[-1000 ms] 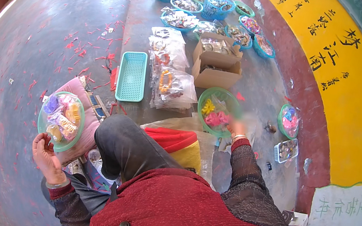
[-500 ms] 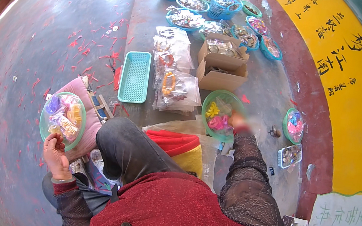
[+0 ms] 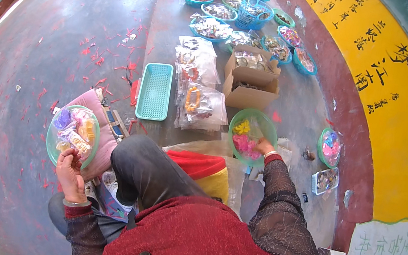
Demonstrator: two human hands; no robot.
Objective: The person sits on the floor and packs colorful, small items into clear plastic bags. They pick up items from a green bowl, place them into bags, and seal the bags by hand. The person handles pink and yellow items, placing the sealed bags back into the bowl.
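Right hand [image 3: 264,148], a blur over the right bowl [image 3: 270,125] half a second ago, now shows sharp at its right rim, fingers bent toward the pink pieces [image 3: 245,146]; cannot tell whether they pinch any. Left hand [image 3: 71,179] has risen to the lower rim of the left bowl [image 3: 50,141], fingers curled narrow, hold unclear. Pink pieces lie inside right bowl, bagged pieces [image 3: 78,136] inside left, so each hand is at a filled bowl.

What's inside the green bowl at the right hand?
Yellow items, pink items and clear plastic; whatever lies beneath them, or behind the right hand, is covered.
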